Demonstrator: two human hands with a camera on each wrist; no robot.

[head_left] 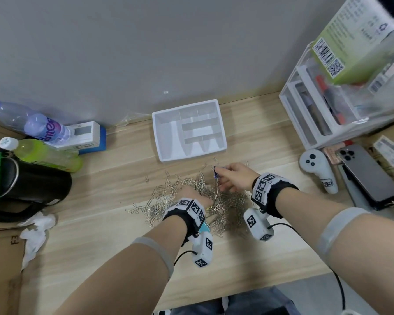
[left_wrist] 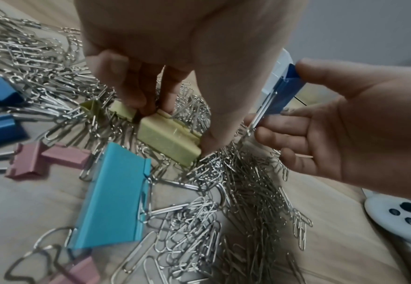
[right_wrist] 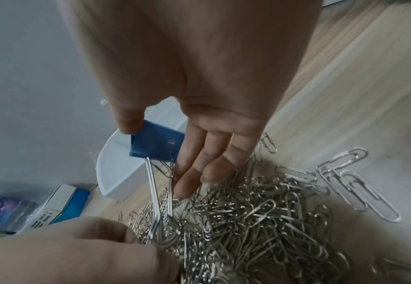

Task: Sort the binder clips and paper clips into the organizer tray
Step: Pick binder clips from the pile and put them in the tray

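Note:
The white organizer tray (head_left: pixel 191 155) stands with its compartments empty at the back of the wooden desk. In front of it spreads a pile of silver paper clips (head_left: pixel 228 201). My right hand (head_left: pixel 222 176) is raised over the pile and pinches a dark blue binder clip (right_wrist: pixel 156 144) by its body, wire handles hanging down. My left hand (head_left: pixel 197 197) is down in the pile, thumb and fingers gripping a yellow binder clip (left_wrist: pixel 170 139). Light blue (left_wrist: pixel 117 196), pink (left_wrist: pixel 36 161) and dark blue (left_wrist: pixel 0 130) binder clips lie among the paper clips.
Bottles (head_left: pixel 43 130), a small box and a black bag (head_left: pixel 32 185) crowd the left. A crumpled tissue (head_left: pixel 37 233) lies at the front left. On the right are a white controller (head_left: pixel 319 171), a phone (head_left: pixel 369 173) and clear drawers (head_left: pixel 316 110).

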